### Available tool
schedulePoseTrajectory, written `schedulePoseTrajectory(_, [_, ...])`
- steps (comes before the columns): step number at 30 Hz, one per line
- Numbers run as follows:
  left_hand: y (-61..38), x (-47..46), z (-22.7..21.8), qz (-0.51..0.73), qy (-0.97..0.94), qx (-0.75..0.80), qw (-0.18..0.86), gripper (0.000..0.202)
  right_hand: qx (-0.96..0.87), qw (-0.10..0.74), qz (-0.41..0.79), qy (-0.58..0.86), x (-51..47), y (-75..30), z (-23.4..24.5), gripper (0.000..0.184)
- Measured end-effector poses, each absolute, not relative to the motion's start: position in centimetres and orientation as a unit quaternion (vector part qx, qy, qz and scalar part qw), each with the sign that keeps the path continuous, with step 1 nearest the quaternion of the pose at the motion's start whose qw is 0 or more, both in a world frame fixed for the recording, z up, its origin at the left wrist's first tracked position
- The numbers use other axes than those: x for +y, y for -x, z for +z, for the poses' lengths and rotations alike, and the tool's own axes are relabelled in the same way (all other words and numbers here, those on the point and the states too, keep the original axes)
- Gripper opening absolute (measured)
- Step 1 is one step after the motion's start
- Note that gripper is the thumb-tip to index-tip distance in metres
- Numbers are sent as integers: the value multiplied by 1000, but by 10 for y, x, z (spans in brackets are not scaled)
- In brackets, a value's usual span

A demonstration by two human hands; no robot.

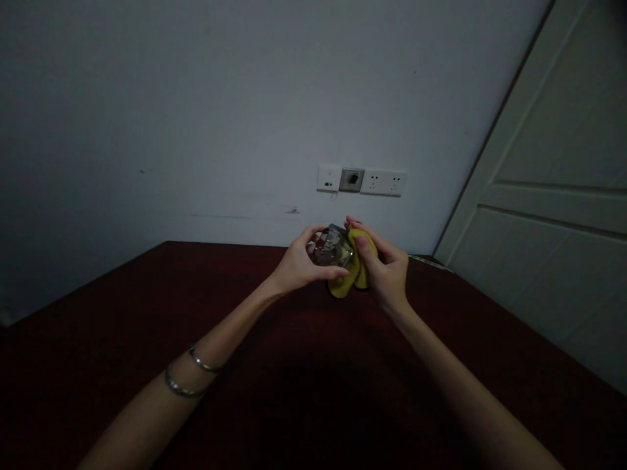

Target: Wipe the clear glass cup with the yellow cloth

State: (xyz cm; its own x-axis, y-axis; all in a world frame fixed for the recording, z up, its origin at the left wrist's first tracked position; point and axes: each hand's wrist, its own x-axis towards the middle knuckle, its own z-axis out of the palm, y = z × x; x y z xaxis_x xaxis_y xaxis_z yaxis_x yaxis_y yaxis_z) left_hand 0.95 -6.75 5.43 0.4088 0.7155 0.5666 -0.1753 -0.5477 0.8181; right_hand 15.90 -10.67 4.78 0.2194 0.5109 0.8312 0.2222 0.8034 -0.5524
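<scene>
Held up over the dark red table, a clear faceted glass object (332,245) rests in the curved fingers of my left hand (302,262). It looks like a small glass bowl or ashtray, though the dim light hides its exact kind. My right hand (386,264) grips a folded yellow cloth (361,271) between thumb and fingers. The cloth is against the right side of the glass, and part of it hangs below. Two silver bangles circle my left forearm.
The dark red tabletop (220,294) reaches back to a pale wall (220,117). Several white and grey outlet plates (383,183) are on that wall behind my hands. A panelled white door (553,170) stands at the right.
</scene>
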Motion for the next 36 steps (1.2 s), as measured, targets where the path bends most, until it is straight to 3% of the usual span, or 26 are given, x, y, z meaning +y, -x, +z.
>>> schedulePoseTrajectory(6, [-10,-66,52,506,-721,196,432,72,-735,633,-28,242,-117,-165,51,29])
schedulePoseTrajectory(13, [-8,-65,49,501,-773,216,324,76,-658,671,119,319,-105,-168,54,19])
schedulePoseTrajectory(20, [-5,-59,46,479,-822,212,222,72,-749,601,-8,279,-120,-163,57,23])
schedulePoseTrajectory(25, [-4,-59,45,479,-839,198,167,76,-692,642,73,320,-111,-163,56,18])
schedulePoseTrajectory(28, [-4,-59,43,476,-844,191,158,76,-681,642,103,335,-111,-162,57,18])
schedulePoseTrajectory(33, [-5,-61,42,472,-841,180,196,78,-745,586,2,318,-122,-158,62,21])
schedulePoseTrajectory(36, [-6,-64,41,478,-827,179,236,75,-736,595,20,323,-119,-160,63,21])
